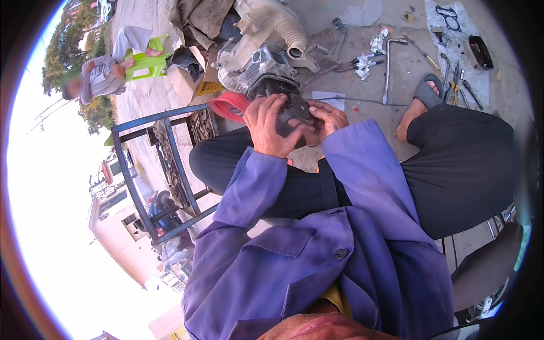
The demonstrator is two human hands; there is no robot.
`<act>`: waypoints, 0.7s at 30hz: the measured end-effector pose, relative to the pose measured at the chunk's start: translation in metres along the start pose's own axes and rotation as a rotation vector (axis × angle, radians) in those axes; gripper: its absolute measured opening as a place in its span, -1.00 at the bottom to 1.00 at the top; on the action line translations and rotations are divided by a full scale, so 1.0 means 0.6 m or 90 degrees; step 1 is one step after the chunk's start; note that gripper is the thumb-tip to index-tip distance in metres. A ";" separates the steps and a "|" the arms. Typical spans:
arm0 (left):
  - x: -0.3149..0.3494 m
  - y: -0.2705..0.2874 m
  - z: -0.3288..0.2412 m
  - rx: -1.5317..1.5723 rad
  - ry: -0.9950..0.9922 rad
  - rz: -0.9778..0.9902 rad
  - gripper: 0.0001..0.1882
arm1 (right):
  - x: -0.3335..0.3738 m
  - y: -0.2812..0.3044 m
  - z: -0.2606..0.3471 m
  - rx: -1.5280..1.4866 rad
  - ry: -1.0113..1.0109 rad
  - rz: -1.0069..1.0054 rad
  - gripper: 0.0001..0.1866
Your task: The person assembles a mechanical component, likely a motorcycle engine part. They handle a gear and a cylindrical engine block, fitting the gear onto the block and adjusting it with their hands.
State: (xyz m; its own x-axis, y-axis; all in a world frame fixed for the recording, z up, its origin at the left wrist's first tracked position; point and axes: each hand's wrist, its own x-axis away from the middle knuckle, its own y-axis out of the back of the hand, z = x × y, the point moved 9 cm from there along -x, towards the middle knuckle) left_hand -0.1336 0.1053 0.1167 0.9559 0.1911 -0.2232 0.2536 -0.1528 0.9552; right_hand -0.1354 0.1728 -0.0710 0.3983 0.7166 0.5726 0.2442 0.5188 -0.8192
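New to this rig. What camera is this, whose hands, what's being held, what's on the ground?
There is one picture, from a fisheye camera worn on a person's head and looking down, so straight edges bend near the rim. The blue sleeves rising from below are the wearer's own arms. The left hand and right hand together grip a small dark metal part, held above the lap. Just beyond sits a partly dismantled small engine. On the concrete ground lie an L-shaped wrench and pliers. Another person sits on a green chair at upper left.
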 end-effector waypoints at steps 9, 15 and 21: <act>-0.050 0.025 0.017 -0.133 -0.079 0.045 -0.65 | -0.034 0.051 0.000 0.197 0.225 -0.015 -0.71; -0.093 -0.032 -0.008 -0.209 -0.183 0.195 -0.69 | -0.041 0.071 0.000 0.278 0.207 -0.023 -0.69; -0.111 -0.064 -0.020 -0.307 -0.240 0.272 -0.73 | -0.037 0.062 -0.006 0.190 0.100 -0.062 -0.62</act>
State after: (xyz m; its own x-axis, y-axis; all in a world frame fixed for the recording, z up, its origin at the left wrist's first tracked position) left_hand -0.2088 0.1101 0.0974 0.9645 -0.1484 0.2182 -0.1620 0.3199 0.9335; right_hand -0.1321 0.1746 -0.1145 0.5233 0.5884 0.6164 0.0278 0.7111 -0.7025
